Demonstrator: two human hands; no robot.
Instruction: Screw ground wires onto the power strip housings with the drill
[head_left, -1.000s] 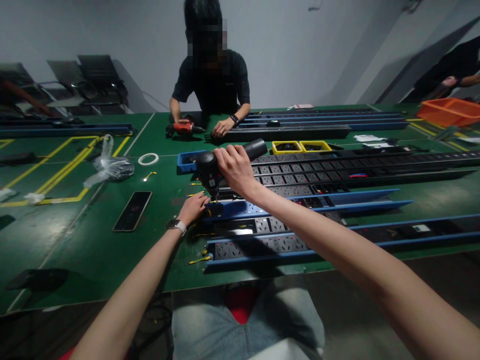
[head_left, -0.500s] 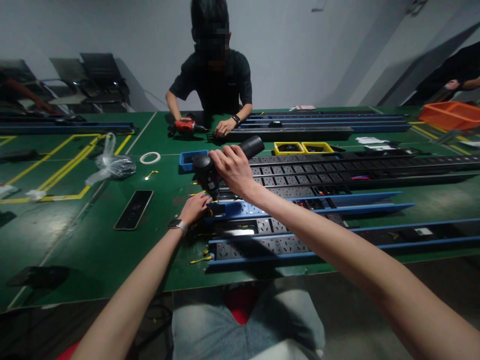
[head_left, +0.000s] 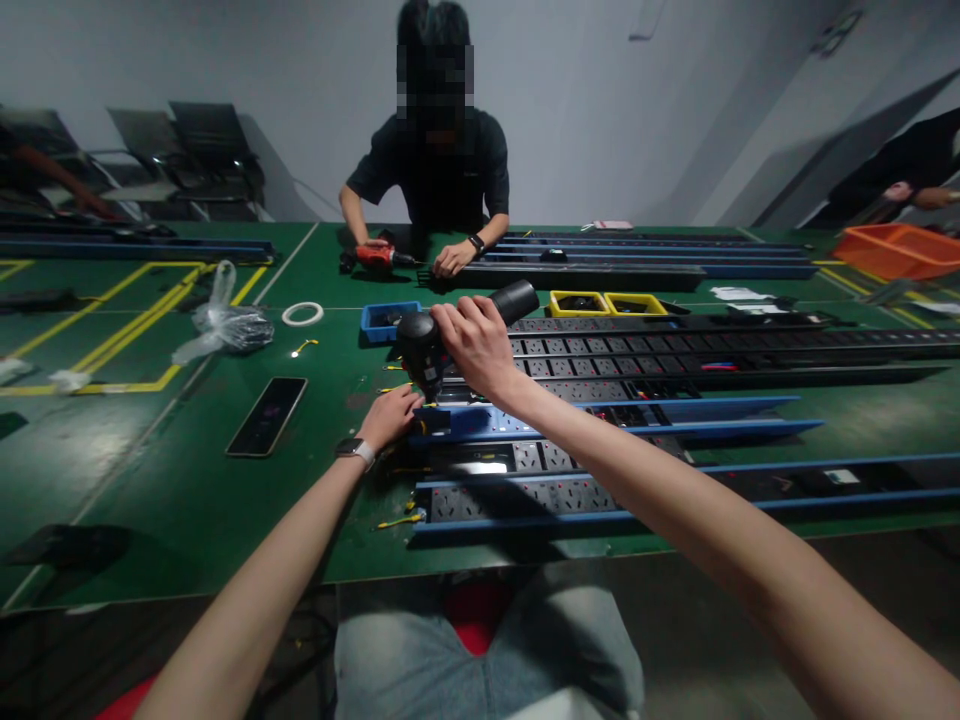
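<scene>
My right hand (head_left: pixel 480 340) is closed around a black cordless screwdriver (head_left: pixel 421 345), its front end pointing down at the left end of a blue-edged power strip (head_left: pixel 484 420). At that same end, my left hand (head_left: pixel 391 415) has its fingers bent together against the strip, just below the tool. What those fingertips hold, if anything, is hidden. A yellow-green wire (head_left: pixel 399 521) sticks out from the end of the nearest power strip (head_left: pixel 517 497).
Several more socket strips (head_left: pixel 600 345) lie to the right. Beyond are a blue bin (head_left: pixel 390 318) and yellow bins (head_left: pixel 577 303). On the left lie a phone (head_left: pixel 268 416), a tape roll (head_left: pixel 302 314) and a plastic bag (head_left: pixel 229 325). Across the green table, a co-worker (head_left: pixel 442 150) holds a red drill (head_left: pixel 379 257).
The black screwdriver and my right hand have shifted slightly to the right. My left hand stays at the strip's end. The camera view has moved a little.
</scene>
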